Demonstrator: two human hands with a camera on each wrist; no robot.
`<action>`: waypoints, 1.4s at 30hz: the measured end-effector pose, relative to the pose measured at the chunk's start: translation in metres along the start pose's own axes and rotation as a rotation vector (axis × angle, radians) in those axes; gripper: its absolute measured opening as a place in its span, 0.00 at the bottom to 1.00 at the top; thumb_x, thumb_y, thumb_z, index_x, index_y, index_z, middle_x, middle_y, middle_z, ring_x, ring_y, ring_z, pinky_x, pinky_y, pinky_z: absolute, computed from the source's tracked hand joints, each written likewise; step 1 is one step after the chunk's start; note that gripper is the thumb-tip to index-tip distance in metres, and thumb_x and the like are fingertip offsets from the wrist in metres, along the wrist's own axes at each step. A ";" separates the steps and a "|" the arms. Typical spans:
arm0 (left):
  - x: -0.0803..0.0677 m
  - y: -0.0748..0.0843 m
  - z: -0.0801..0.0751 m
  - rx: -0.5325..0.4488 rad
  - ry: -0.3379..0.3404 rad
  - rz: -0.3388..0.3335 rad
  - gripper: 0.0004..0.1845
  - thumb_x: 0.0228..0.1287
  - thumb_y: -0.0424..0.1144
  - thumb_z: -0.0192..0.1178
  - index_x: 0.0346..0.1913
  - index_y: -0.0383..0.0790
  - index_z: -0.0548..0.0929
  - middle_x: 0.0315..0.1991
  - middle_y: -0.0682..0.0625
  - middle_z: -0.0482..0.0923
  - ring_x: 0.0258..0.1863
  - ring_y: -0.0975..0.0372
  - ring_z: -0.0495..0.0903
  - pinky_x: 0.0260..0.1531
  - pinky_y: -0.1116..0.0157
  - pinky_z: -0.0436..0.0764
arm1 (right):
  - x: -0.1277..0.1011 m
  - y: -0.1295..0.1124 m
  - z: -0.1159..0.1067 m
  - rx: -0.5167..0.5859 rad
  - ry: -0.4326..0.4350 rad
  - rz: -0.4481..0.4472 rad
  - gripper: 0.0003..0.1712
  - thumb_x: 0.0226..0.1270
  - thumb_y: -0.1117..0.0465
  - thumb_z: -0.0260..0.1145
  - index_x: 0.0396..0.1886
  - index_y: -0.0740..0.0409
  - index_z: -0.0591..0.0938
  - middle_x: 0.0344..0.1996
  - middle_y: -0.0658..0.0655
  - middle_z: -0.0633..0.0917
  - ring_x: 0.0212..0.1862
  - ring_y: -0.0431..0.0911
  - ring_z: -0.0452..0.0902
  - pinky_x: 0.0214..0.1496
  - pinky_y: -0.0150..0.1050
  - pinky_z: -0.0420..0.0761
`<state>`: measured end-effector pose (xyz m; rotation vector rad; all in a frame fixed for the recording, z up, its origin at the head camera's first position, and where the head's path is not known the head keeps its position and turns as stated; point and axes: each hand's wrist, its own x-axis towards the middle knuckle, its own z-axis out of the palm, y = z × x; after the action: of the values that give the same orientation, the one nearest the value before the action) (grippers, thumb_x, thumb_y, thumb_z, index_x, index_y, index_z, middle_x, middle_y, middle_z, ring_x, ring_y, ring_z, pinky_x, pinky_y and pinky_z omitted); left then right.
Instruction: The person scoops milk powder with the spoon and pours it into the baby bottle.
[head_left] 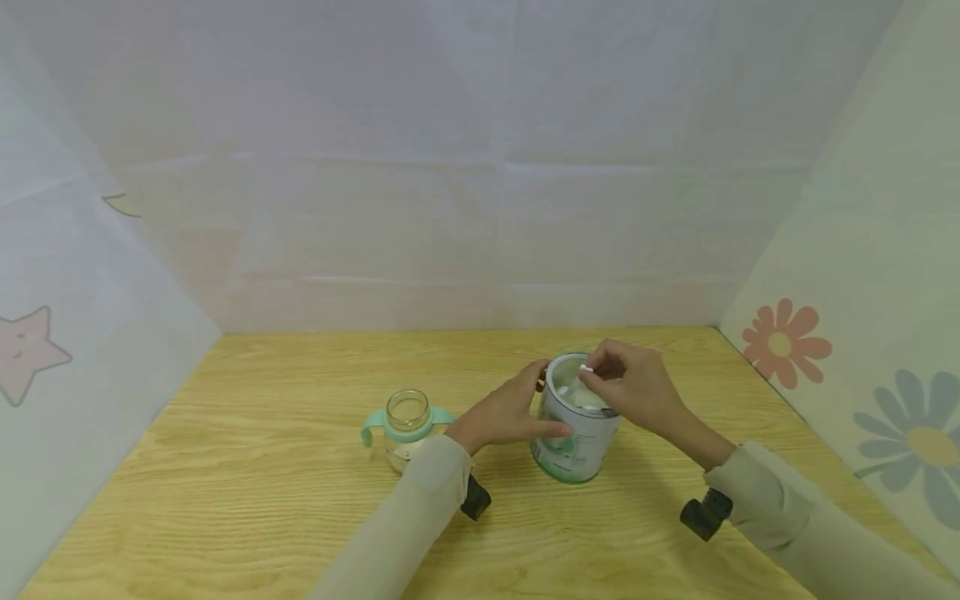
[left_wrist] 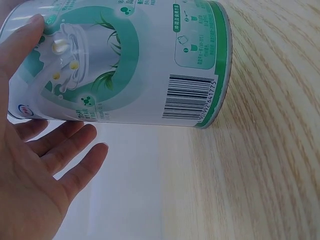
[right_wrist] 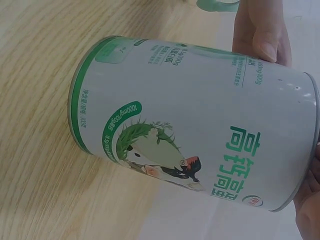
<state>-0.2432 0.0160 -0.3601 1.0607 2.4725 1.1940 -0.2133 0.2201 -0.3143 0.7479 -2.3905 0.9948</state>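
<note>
A white and green milk powder can (head_left: 588,450) stands on the table with its top uncovered, pale powder visible inside. My left hand (head_left: 512,412) grips its left side, thumb across the front and fingers behind, as the left wrist view shows from the can's barcode side (left_wrist: 150,65). Over the rim, my right hand (head_left: 639,390) pinches the white handle of a scoop (head_left: 586,369); the scoop's lower end is down inside the can. In the right wrist view the can's printed front (right_wrist: 185,115) fills the middle, and the right fingers show only at the edge.
Left of the can, a baby bottle (head_left: 408,425) with mint-green handles stands uncapped, partly behind the left forearm. The wooden table (head_left: 262,433) is bounded by a pale back sheet (head_left: 480,233) and printed side sheets.
</note>
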 end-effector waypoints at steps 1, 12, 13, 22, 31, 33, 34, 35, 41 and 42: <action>0.000 0.000 0.000 0.002 0.000 0.000 0.48 0.57 0.55 0.66 0.73 0.44 0.51 0.64 0.53 0.64 0.61 0.61 0.67 0.60 0.58 0.71 | 0.000 0.000 0.000 -0.001 -0.005 0.000 0.06 0.55 0.73 0.70 0.27 0.61 0.81 0.25 0.56 0.86 0.26 0.38 0.83 0.29 0.28 0.81; -0.001 0.003 0.000 0.013 -0.002 -0.012 0.49 0.57 0.56 0.65 0.74 0.44 0.50 0.67 0.53 0.62 0.63 0.60 0.66 0.61 0.57 0.71 | 0.000 -0.004 -0.001 0.034 -0.115 -0.011 0.07 0.57 0.72 0.69 0.27 0.58 0.80 0.22 0.53 0.84 0.23 0.42 0.81 0.26 0.31 0.79; -0.002 0.002 0.000 0.012 -0.002 -0.013 0.49 0.57 0.57 0.65 0.74 0.44 0.50 0.67 0.53 0.62 0.63 0.60 0.66 0.61 0.57 0.71 | 0.000 -0.004 -0.001 0.038 -0.129 -0.011 0.07 0.57 0.72 0.69 0.27 0.57 0.80 0.22 0.53 0.83 0.23 0.41 0.80 0.25 0.31 0.79; -0.001 0.001 0.001 0.013 -0.002 -0.011 0.49 0.57 0.57 0.65 0.74 0.45 0.50 0.67 0.53 0.62 0.63 0.60 0.66 0.60 0.58 0.72 | 0.002 -0.006 -0.003 0.106 -0.231 0.015 0.06 0.61 0.71 0.66 0.28 0.58 0.79 0.24 0.52 0.84 0.26 0.36 0.81 0.28 0.32 0.80; -0.001 0.003 0.001 0.019 -0.003 -0.027 0.49 0.57 0.58 0.65 0.74 0.45 0.50 0.66 0.53 0.63 0.63 0.61 0.66 0.61 0.57 0.72 | 0.003 -0.004 -0.007 0.075 -0.199 0.019 0.06 0.62 0.71 0.65 0.29 0.58 0.79 0.24 0.51 0.83 0.25 0.38 0.79 0.28 0.32 0.79; -0.001 0.003 0.001 0.020 0.000 -0.031 0.49 0.56 0.58 0.65 0.74 0.46 0.51 0.66 0.54 0.63 0.63 0.61 0.66 0.60 0.57 0.72 | 0.004 -0.004 -0.009 0.066 -0.182 0.008 0.05 0.62 0.71 0.65 0.29 0.58 0.79 0.24 0.51 0.82 0.25 0.40 0.78 0.28 0.32 0.78; -0.002 0.003 0.001 0.020 0.001 -0.031 0.49 0.56 0.58 0.65 0.73 0.46 0.51 0.65 0.54 0.64 0.63 0.61 0.67 0.60 0.57 0.72 | 0.005 -0.004 -0.009 0.061 -0.176 0.004 0.05 0.62 0.71 0.65 0.29 0.59 0.79 0.24 0.52 0.82 0.25 0.40 0.78 0.28 0.31 0.78; -0.002 0.002 0.001 0.020 0.002 -0.029 0.48 0.56 0.58 0.65 0.73 0.46 0.51 0.65 0.54 0.64 0.62 0.61 0.67 0.60 0.57 0.72 | 0.005 -0.005 -0.010 0.058 -0.170 0.001 0.05 0.62 0.71 0.65 0.30 0.59 0.79 0.24 0.52 0.82 0.25 0.41 0.78 0.28 0.31 0.78; -0.002 0.002 0.000 0.016 0.005 -0.022 0.48 0.56 0.57 0.66 0.73 0.46 0.51 0.65 0.54 0.64 0.62 0.60 0.67 0.60 0.58 0.72 | 0.007 -0.005 -0.017 0.043 -0.131 -0.023 0.05 0.63 0.72 0.64 0.31 0.60 0.78 0.24 0.54 0.81 0.25 0.37 0.76 0.29 0.31 0.78; -0.002 0.002 0.000 0.014 0.005 -0.022 0.48 0.56 0.56 0.66 0.73 0.46 0.51 0.65 0.53 0.64 0.62 0.60 0.67 0.60 0.57 0.72 | 0.008 -0.005 -0.017 0.037 -0.126 -0.026 0.05 0.63 0.72 0.64 0.31 0.60 0.78 0.24 0.53 0.81 0.25 0.36 0.75 0.30 0.30 0.78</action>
<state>-0.2410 0.0154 -0.3590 1.0330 2.4931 1.1762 -0.2126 0.2275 -0.2962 0.8762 -2.4682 1.0115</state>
